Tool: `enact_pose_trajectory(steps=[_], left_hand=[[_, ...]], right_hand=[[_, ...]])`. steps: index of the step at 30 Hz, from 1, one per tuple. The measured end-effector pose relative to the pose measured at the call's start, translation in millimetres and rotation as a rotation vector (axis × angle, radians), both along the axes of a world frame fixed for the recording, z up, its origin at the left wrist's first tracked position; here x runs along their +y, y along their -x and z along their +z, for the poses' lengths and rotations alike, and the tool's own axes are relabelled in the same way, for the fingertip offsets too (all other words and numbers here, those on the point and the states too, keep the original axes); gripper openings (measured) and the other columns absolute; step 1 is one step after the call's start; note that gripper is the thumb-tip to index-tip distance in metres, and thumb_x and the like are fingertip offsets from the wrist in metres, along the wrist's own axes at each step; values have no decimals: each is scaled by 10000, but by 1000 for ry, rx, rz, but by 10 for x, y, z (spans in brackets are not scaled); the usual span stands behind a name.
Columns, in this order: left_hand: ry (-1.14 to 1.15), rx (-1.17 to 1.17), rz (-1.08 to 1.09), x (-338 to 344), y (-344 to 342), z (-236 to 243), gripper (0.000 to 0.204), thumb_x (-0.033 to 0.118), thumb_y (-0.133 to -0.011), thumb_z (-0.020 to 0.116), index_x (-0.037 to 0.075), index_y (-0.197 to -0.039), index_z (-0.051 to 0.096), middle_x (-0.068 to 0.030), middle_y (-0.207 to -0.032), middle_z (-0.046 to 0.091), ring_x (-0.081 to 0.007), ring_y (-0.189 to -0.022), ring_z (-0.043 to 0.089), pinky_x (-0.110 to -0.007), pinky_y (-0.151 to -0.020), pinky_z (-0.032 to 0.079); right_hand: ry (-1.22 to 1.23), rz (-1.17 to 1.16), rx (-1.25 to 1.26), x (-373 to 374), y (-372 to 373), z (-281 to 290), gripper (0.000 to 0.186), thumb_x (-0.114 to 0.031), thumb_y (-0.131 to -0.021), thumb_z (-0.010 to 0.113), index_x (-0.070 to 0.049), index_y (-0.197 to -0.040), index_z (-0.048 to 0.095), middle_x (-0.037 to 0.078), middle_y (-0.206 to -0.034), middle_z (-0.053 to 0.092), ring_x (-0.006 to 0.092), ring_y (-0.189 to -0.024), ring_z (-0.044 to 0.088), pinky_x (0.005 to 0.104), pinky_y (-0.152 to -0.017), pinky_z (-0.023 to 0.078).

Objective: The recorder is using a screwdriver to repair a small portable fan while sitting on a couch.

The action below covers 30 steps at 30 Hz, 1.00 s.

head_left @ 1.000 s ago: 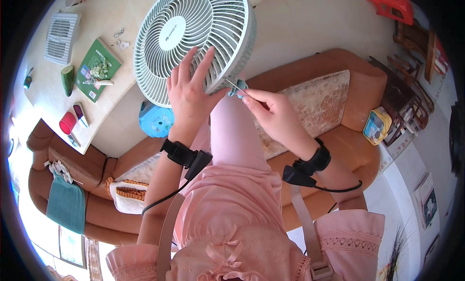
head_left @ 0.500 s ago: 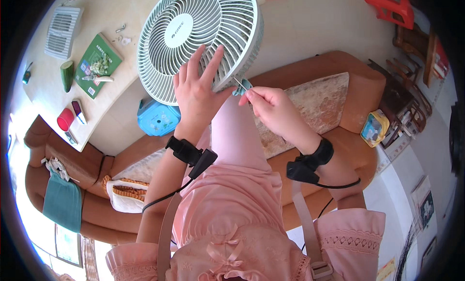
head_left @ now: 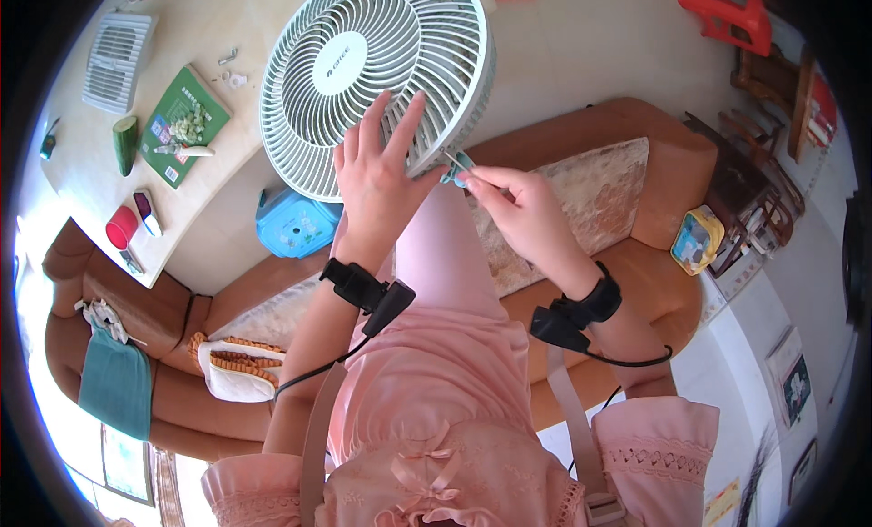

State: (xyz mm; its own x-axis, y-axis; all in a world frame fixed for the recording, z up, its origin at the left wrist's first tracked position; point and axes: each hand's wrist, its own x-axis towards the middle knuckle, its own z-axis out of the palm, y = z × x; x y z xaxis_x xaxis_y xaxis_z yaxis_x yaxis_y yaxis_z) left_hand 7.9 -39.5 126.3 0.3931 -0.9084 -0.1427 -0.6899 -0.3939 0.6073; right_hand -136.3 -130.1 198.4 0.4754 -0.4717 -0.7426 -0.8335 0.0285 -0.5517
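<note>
A pale green round fan [head_left: 289, 50] with a slatted grille stands tilted in front of me. My left hand [head_left: 381, 177] lies on the lower part of its grille, fingers spread and thumb reaching along the rim. Beside that thumb, my right hand [head_left: 520, 204] pinches between thumb and forefinger a small teal piece [head_left: 457, 170] with a thin metal shaft. The shaft meets the fan's lower right rim. Which kind of thing the teal piece is, I cannot tell.
At left, the pale table [head_left: 232, 118] bears a green book [head_left: 202, 104], a cucumber [head_left: 125, 145], a red cup [head_left: 121, 227] and a white slatted box [head_left: 120, 62]. A blue container [head_left: 295, 225] is below the fan. Brown sofas [head_left: 627, 273] stand behind my legs; a red stool [head_left: 727, 18] is far right.
The view has shifted slightly. My right thumb and forefinger have drawn closer together on the small teal piece, and the left hand keeps its place on the grille.
</note>
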Motion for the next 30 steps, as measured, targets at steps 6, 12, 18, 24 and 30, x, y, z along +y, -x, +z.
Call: enact_pose_trajectory(steps=[6,12,18,24,30], left_hand=[[-37,30,-3,6,-7,19,859,286,-535,840,275,-1324,501,-77,-1293,472,-262,-1037,510,-401,-853,404],[-8,10,-2,-10,3,9,888,277,-515,845,275,-1330,494,-76,-1292,469,-256,-1024,511,-393,-835,405],[-30,4,8,-31,21,-8,843,309,-551,823,265,-1331,508,-77,-1295,480,-283,-1066,504,-411,-879,394],[11,-8,47,-25,69,3,887,262,-521,844,267,-1334,490,-101,-1294,460,-268,-1023,501,-402,-820,400],[217,429,285,148,83,143,634,83,-686,721,51,-1281,505,-162,-1271,480,-347,-1122,473,-435,-977,360]], right_hand=[[-1304,-847,-57,-206,4,-50,339,-249,-999,381,15,-1123,555,-61,-620,364,28,-443,247,181,-371,214],[-728,-495,72,-150,-124,40,258,-188,-987,412,-4,-995,592,-41,-541,358,51,-434,286,210,-376,247],[347,237,45,142,-53,-55,124,-104,-883,512,-9,-816,555,172,-746,632,330,-631,627,402,-541,489],[707,682,230,64,-257,156,64,-89,-795,561,-29,-812,550,99,-651,585,303,-587,616,364,-546,518],[461,439,18,-107,-233,178,116,-91,-822,561,11,-856,605,121,-721,591,297,-704,621,380,-608,504]])
